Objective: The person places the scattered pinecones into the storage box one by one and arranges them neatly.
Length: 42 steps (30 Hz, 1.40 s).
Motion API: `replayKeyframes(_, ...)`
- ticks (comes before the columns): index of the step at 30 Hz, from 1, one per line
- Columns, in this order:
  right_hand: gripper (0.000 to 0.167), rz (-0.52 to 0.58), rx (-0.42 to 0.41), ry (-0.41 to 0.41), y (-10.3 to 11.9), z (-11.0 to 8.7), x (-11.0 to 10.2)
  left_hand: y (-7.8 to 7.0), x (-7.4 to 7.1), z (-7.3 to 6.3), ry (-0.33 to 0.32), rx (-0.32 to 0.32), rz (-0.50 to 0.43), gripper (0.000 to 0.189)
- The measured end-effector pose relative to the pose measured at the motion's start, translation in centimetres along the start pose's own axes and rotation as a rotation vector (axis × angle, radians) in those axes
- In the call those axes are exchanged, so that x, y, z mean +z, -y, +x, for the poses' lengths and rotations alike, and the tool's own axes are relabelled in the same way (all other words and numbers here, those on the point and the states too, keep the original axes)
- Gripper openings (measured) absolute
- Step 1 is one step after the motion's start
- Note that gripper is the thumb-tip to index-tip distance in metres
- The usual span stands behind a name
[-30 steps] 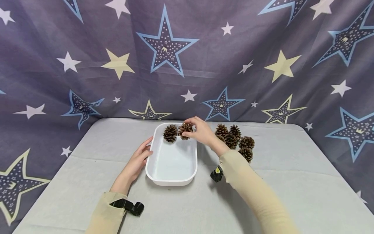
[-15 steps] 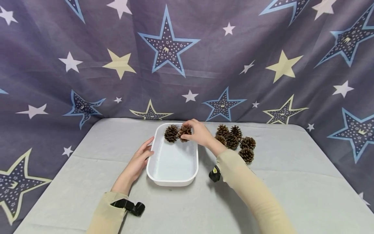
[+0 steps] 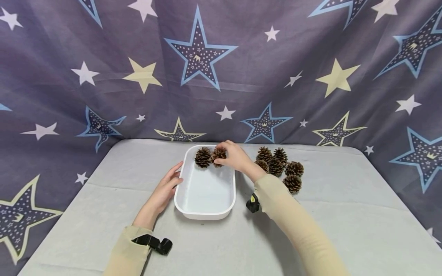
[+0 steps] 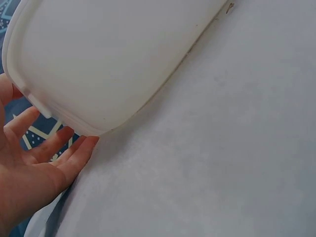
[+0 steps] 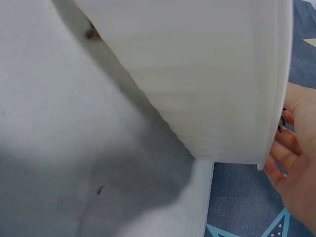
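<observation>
A white plastic tray [image 3: 206, 191] lies lengthwise on the table, with a brown pine cone [image 3: 202, 157] at its far end. Beside that cone, my right hand [image 3: 237, 157] holds another pine cone [image 3: 219, 156] between thumb and fingers, low inside the tray. Much of this cone is behind the fingers. My left hand [image 3: 165, 188] rests against the tray's left side, fingers spread and only slightly bent. In the left wrist view the fingertips [image 4: 91, 141] touch the tray's outer wall. From the right wrist, the tray's wall hides the held cone, while the right hand [image 5: 298, 148] shows beyond the rim.
Right of the tray, several pine cones [image 3: 275, 167] sit in a cluster, partly behind the right forearm. A pale cloth covers the table [image 3: 345, 214]. Behind it hangs a star-patterned curtain [image 3: 114, 46]. Both wrists carry black cameras [image 3: 162, 245].
My right hand has brought its pine cone slightly lower and closer to the cone in the tray. The left hand stays at the tray's side. The whole head view has shifted slightly.
</observation>
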State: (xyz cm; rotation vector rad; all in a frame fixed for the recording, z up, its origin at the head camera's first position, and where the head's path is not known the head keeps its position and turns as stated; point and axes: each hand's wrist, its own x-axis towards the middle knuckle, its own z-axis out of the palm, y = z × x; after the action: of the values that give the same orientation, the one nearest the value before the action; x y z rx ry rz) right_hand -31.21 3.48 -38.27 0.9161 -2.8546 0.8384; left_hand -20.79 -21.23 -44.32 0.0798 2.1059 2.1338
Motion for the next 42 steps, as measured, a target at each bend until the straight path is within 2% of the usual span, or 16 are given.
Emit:
replayKeyframes(9, 0.051, -0.057, -0.016, 0.009, -0.1, 0.1, -0.1, -0.1, 0.0, 0.0, 0.004, -0.008, -0.003, 0.06)
replayKeyframes(21, 0.052, -0.097, 0.013, 0.038, 0.0, 0.4, -0.1, -0.2, 0.0, -0.1, 0.009, -0.008, -0.01, 0.06)
replayKeyframes(27, 0.045, -0.148, 0.001, 0.037, -0.4, 0.7, 0.1, -0.1, -0.1, 0.0, 0.008, -0.009, -0.016, 0.06)
replayKeyframes(35, 0.043, -0.164, -0.003, 0.017, -0.7, 0.9, 0.7, -2.1, 0.8, -1.1, 0.016, -0.031, -0.02, 0.061)
replayKeyframes(42, 0.045, -0.177, 0.015, 0.021, -0.7, 0.9, 1.1, -2.0, 0.7, -1.1, 0.015, -0.03, -0.017, 0.062)
